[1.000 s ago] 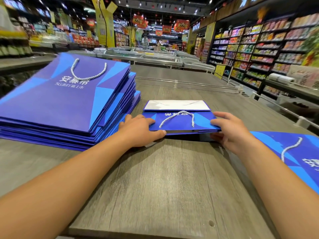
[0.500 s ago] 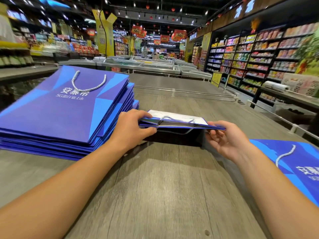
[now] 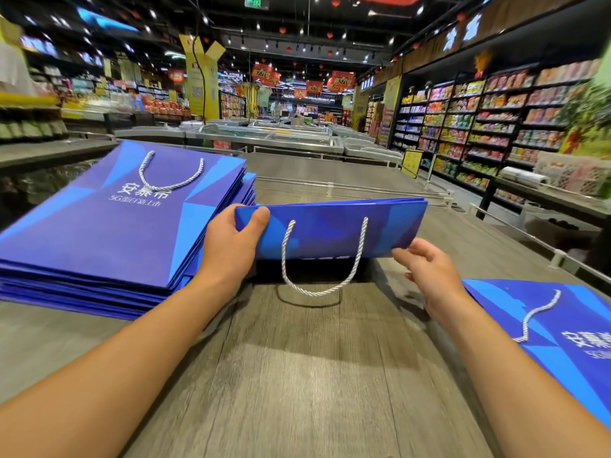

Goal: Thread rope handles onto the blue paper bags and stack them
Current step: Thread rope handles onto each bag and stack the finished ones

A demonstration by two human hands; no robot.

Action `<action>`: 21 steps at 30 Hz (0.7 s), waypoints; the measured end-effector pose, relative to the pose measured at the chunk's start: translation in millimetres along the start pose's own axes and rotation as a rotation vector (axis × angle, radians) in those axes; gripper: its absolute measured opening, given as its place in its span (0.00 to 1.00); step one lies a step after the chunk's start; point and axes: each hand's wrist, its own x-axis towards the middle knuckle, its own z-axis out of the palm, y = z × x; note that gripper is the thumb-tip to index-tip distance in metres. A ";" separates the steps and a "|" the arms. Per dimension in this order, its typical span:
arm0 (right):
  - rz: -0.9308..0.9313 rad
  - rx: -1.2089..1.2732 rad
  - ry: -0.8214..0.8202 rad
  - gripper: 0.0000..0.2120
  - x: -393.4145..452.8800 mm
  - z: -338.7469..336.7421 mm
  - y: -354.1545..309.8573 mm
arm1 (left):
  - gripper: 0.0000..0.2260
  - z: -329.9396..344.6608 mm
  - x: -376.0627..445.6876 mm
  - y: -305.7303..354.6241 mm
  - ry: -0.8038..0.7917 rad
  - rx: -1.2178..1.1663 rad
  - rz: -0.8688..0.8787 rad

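- Blue glossy paper, folded flat: that is the blue paper bag point(image 3: 330, 231) I see raised above the grey wood-grain table point(image 3: 297, 375), its broad face turned toward me and its long top edge roughly level.
- My left hand point(image 3: 231, 246) grips the bag's left end, thumb pressed on the near face close to the top corner, the other fingers curled behind the paper where I cannot see them.
- My right hand point(image 3: 429, 269) sits at the bag's lower right corner with fingers loosely spread; the fingertips reach the bottom edge, but I cannot tell whether they pinch it or only touch it.
- A silver-white twisted rope handle point(image 3: 317, 276) hangs from two holes in the near face, between my two hands, its loop drooping below the bag's bottom edge and casting a shadow on the table.
- To the left, just beside my left hand, lies a tall stack of flat blue bags point(image 3: 109, 226) with a rope handle and white lettering on the top one.
- At the right edge of the table, near my right forearm, lies another flat blue bag point(image 3: 562, 352), its rope handle trailing across it.
- Behind the table stand blurred supermarket shelves point(image 3: 496, 127) full of coloured packets.
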 end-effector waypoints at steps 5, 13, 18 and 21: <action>-0.120 -0.027 -0.060 0.07 -2.8 4.0 4.7 | 0.10 -0.3 0.5 1.7 0.061 -0.157 -0.129; -0.246 0.018 0.097 0.12 -3.4 10.0 -8.3 | 0.02 4.5 -5.3 4.1 -0.028 -0.131 0.023; -0.278 0.122 0.244 0.14 -6.6 7.0 -21.4 | 0.11 5.0 -4.9 -1.5 -0.097 -0.079 0.111; -0.253 0.211 0.292 0.14 -7.3 4.9 -27.6 | 0.15 9.1 -8.0 -6.8 -0.213 -0.108 0.103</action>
